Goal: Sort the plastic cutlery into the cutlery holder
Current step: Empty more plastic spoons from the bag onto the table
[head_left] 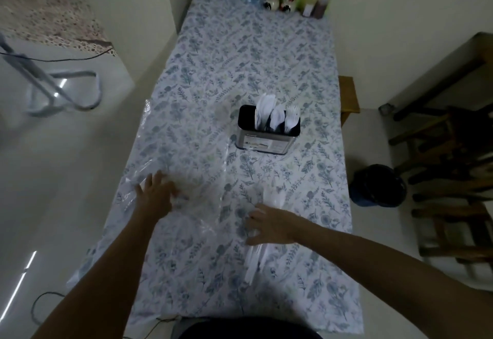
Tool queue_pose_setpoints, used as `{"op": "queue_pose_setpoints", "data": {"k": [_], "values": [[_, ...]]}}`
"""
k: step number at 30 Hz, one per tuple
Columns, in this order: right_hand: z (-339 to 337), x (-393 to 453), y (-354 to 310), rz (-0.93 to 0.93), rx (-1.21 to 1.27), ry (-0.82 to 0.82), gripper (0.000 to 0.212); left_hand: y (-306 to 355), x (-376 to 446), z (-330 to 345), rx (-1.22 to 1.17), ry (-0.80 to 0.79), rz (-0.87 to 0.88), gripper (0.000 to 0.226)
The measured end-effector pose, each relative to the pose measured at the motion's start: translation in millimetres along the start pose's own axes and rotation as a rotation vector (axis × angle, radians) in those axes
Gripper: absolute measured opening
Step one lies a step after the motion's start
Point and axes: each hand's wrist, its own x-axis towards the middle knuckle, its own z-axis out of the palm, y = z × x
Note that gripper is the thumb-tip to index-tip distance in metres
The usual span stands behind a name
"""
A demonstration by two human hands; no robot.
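Left hand [157, 191] spread flat on clear plastic wrap [186, 199], nearer than the cutlery holder [268, 131]. Right hand [269, 225] pinching white plastic cutlery [254, 258] on the bench [306, 71], also nearer than the holder.

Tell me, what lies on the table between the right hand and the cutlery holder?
In the head view, only clear plastic film over the floral tablecloth lies between right hand and cutlery holder.
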Motion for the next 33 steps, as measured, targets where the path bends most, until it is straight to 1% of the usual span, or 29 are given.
{"op": "queue_pose_setpoints", "data": {"k": [1, 3, 4, 6, 7, 9, 12, 15, 17, 19, 21, 23, 25, 27, 29, 31, 33], "values": [[-3, 6, 3, -0.013, -0.011, -0.031, 0.046, -1, -2, 2, -0.031, 0.018, 0.012, 0.033], [-2, 15, 8, -0.055, -0.051, -0.092, 0.039, 2, -3, 4, -0.097, 0.003, 0.032, 0.033], [0, 16, 10, -0.065, -0.077, -0.137, 0.042, 6, -4, 3, -0.114, -0.008, 0.031, 0.034], [0, 15, 15, -0.053, -0.13, -0.196, 0.055, 15, -4, 1, -0.116, -0.011, 0.026, 0.038], [-1, 14, 15, -0.026, -0.137, -0.187, 0.06, 20, -4, -1, -0.104, -0.009, 0.021, 0.04], [0, 10, 11, 0.024, -0.127, -0.11, 0.069, 32, -5, -3, -0.074, -0.001, 0.023, 0.043], [10, 6, 3, 0.051, -0.15, -0.017, 0.086, 52, -10, -5, -0.063, -0.009, 0.04, 0.05], [3, 1, 2, 0.091, -0.083, -0.038, 0.107, 66, -14, -3, -0.051, -0.025, 0.06, 0.054], [1, -2, 1, 0.101, -0.069, -0.016, 0.113, 72, -18, 0, -0.02, -0.04, 0.071, 0.056], [-2, -8, 0, 0.12, -0.061, 0.025, 0.117, 75, -23, 3, 0.006, -0.019, 0.081, 0.058], [-3, -15, -2, 0.165, 0.027, 0.101, 0.122, 77, -30, 8, 0.025, 0.02, 0.097, 0.062], [-2, -23, -6, 0.264, 0.151, 0.195, 0.129, 79, -40, 14, 0.021, 0.051, 0.119, 0.065], [-1, -34, -15, 0.417, 0.282, 0.259, 0.131, 81, -52, 23, 0.013, 0.055, 0.157, 0.063], [5, -47, -28, 0.65, 0.456, 0.31, 0.121, 80, -65, 34, 0.003, 0.032, 0.189, 0.056], [14, -58, -43, 0.909, 0.689, 0.372, 0.108, 76, -77, 43, -0.027, -0.016, 0.184, 0.052], [25, -65, -60, 1.152, 0.98, 0.44, 0.097, 70, -84, 48, -0.047, -0.032, 0.171, 0.055], [30, -68, -76, 1.34, 1.255, 0.518, 0.088, 64, -85, 46, -0.066, -0.037, 0.152, 0.057]]}}
